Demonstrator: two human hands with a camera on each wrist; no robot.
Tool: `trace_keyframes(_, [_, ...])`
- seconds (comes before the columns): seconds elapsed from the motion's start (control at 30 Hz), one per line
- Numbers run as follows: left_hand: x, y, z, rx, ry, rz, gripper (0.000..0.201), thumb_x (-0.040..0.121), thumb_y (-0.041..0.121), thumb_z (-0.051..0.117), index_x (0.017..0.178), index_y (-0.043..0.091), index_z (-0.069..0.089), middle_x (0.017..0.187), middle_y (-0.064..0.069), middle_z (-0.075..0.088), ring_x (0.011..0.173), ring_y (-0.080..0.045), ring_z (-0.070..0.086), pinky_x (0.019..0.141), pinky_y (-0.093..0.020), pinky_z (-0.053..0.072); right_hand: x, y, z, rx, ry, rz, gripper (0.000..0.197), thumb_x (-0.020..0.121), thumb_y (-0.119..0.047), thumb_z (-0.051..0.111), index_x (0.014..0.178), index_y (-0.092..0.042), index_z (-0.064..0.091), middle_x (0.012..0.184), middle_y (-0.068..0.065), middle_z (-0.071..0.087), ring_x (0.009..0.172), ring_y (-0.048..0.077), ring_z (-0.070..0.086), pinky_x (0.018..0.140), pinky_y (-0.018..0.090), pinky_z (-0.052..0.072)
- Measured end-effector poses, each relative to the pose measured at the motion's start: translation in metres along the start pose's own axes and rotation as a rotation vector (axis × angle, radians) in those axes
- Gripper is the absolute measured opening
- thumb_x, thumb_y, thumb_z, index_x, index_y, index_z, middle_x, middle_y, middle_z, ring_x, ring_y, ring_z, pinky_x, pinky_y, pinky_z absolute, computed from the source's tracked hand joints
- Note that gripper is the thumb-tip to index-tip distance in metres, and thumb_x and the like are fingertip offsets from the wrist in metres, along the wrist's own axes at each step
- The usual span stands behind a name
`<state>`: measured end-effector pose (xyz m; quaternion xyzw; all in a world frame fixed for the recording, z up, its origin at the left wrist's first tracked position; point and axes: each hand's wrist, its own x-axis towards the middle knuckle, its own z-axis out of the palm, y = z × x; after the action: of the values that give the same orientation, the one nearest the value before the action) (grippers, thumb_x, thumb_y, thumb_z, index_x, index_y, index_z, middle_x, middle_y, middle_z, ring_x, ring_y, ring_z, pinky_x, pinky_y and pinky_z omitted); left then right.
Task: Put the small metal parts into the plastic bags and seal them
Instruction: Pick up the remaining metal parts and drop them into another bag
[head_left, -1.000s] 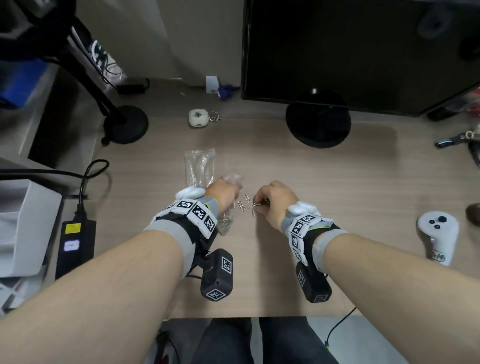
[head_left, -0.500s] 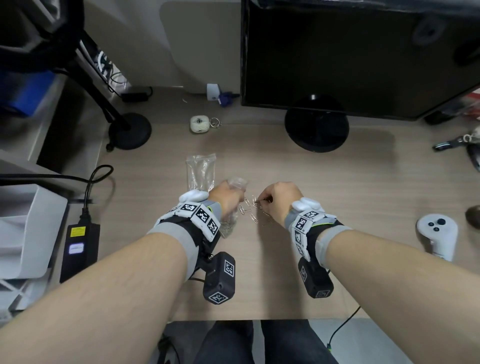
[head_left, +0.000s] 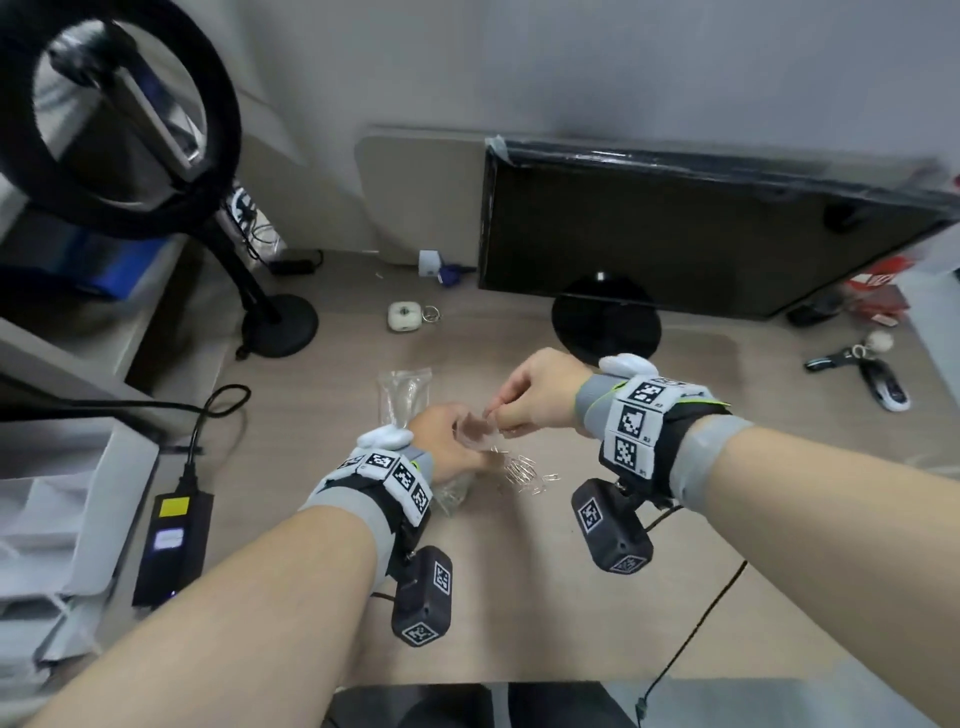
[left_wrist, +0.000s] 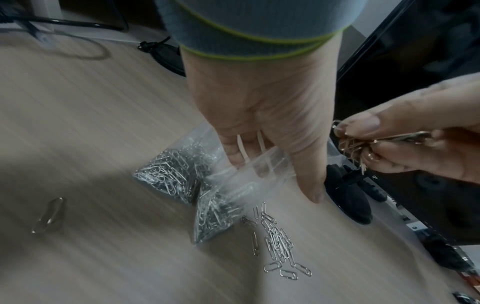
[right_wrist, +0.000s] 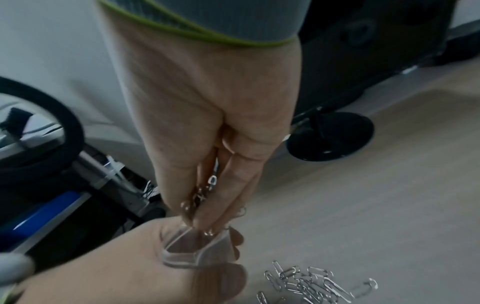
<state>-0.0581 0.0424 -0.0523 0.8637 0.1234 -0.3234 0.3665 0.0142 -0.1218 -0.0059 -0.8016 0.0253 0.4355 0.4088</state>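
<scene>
My left hand (head_left: 457, 441) grips a clear plastic bag (left_wrist: 182, 174) by its neck, and its lower part, full of silver paper clips, lies on the desk. The bag's mouth (right_wrist: 192, 251) is held open between my left thumb and fingers. My right hand (head_left: 496, 413) hovers just above that mouth and pinches a small bunch of paper clips (right_wrist: 205, 191) that hang down towards it. Several loose paper clips (head_left: 524, 470) lie on the desk just right of the bag. A second clear bag (head_left: 404, 395) lies flat behind my left hand.
The monitor's round black foot (head_left: 605, 322) stands right behind my right hand. A ring light's stand base (head_left: 280, 325) is at the back left. A black power brick (head_left: 171, 545) lies near the left edge, and keys (head_left: 857, 369) at the far right. One stray clip (left_wrist: 49, 214) lies apart from the rest.
My right hand has lifted off the desk with a pinch of clips and moved up over the bag's mouth. My left hand has kept its hold on the bag. The head view has tilted up.
</scene>
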Motion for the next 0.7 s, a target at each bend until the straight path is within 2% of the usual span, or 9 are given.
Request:
trace_keyframes(0.1, [0.003, -0.002, 0.001, 0.048, -0.020, -0.034, 0.037, 0.061, 0.051, 0.087, 0.079, 0.029, 0.063, 0.076, 0.011, 0.068, 0.071, -0.012, 0.063, 0.070, -0.032, 0.055, 0.005, -0.010, 0.011, -0.153, -0.039, 0.022, 0.016, 0.077, -0.016, 0.087, 0.090, -0.007, 0.083, 0.075, 0.001, 0.081, 0.074, 0.014, 0.080, 0.080, 0.026, 0.065])
trace_keyframes(0.17, [0.001, 0.001, 0.001, 0.072, -0.035, -0.024, 0.031, 0.066, 0.046, 0.086, 0.077, 0.031, 0.061, 0.074, 0.012, 0.067, 0.072, -0.012, 0.064, 0.066, -0.027, 0.051, 0.009, -0.015, 0.018, -0.252, 0.009, 0.011, 0.016, 0.080, -0.027, 0.084, 0.089, -0.014, 0.084, 0.075, -0.005, 0.080, 0.072, 0.011, 0.078, 0.075, 0.023, 0.062])
trace_keyframes(0.23, [0.001, 0.003, -0.001, 0.061, -0.028, -0.015, 0.030, 0.070, 0.045, 0.086, 0.076, 0.032, 0.059, 0.071, 0.013, 0.064, 0.069, -0.007, 0.062, 0.059, -0.022, 0.043, 0.010, -0.023, 0.021, -0.391, 0.076, -0.009, 0.021, 0.087, -0.039, 0.076, 0.082, -0.020, 0.082, 0.071, -0.009, 0.075, 0.071, 0.014, 0.070, 0.062, 0.022, 0.050])
trace_keyframes(0.33, [-0.001, 0.002, -0.004, 0.047, -0.009, -0.029, 0.034, 0.073, 0.045, 0.085, 0.070, 0.030, 0.054, 0.065, 0.013, 0.059, 0.061, -0.002, 0.055, 0.053, -0.021, 0.037, 0.009, -0.032, 0.023, -0.424, 0.090, -0.005, 0.030, 0.095, -0.044, 0.064, 0.077, -0.022, 0.075, 0.067, -0.005, 0.068, 0.067, 0.018, 0.060, 0.054, 0.026, 0.040])
trace_keyframes(0.4, [-0.003, 0.000, -0.005, 0.041, 0.014, -0.046, 0.035, 0.068, 0.050, 0.085, 0.079, 0.030, 0.059, 0.070, 0.012, 0.063, 0.067, -0.008, 0.061, 0.055, -0.024, 0.040, 0.005, -0.038, 0.025, -0.408, 0.057, -0.005, 0.030, 0.098, -0.039, 0.061, 0.084, -0.017, 0.076, 0.074, -0.001, 0.069, 0.071, 0.021, 0.062, 0.059, 0.028, 0.046])
trace_keyframes(0.43, [-0.002, -0.001, -0.005, 0.038, 0.026, -0.055, 0.039, 0.065, 0.053, 0.085, 0.087, 0.030, 0.062, 0.075, 0.012, 0.066, 0.073, -0.012, 0.065, 0.059, -0.025, 0.045, 0.004, -0.040, 0.025, -0.370, 0.037, -0.002, 0.030, 0.099, -0.035, 0.061, 0.089, -0.011, 0.076, 0.081, 0.002, 0.073, 0.076, 0.022, 0.068, 0.067, 0.029, 0.054])
trace_keyframes(0.53, [-0.007, 0.004, -0.012, 0.031, 0.059, -0.054, 0.057, 0.062, 0.056, 0.085, 0.105, 0.026, 0.063, 0.092, 0.008, 0.070, 0.087, -0.017, 0.068, 0.078, -0.035, 0.056, -0.003, -0.052, 0.021, -0.053, 0.010, 0.060, 0.027, 0.098, -0.021, 0.060, 0.091, -0.001, 0.078, 0.093, 0.013, 0.081, 0.080, 0.028, 0.079, 0.084, 0.039, 0.066])
trace_keyframes(0.63, [-0.011, 0.018, -0.030, 0.012, 0.082, 0.015, 0.055, 0.066, 0.053, 0.084, 0.107, 0.028, 0.059, 0.090, 0.013, 0.065, 0.081, -0.010, 0.065, 0.068, -0.028, 0.050, -0.017, -0.073, 0.005, 0.015, 0.030, 0.029, 0.028, 0.098, -0.019, 0.058, 0.093, 0.000, 0.079, 0.095, 0.020, 0.080, 0.089, 0.035, 0.080, 0.084, 0.045, 0.065])
trace_keyframes(0.7, [-0.015, 0.032, -0.043, -0.021, 0.092, 0.073, 0.046, 0.072, 0.046, 0.084, 0.107, 0.029, 0.059, 0.091, 0.016, 0.064, 0.079, -0.004, 0.062, 0.066, -0.021, 0.044, -0.025, -0.085, -0.010, 0.032, 0.113, -0.021, 0.029, 0.099, -0.019, 0.057, 0.096, 0.001, 0.077, 0.095, 0.019, 0.080, 0.083, 0.034, 0.079, 0.079, 0.041, 0.067])
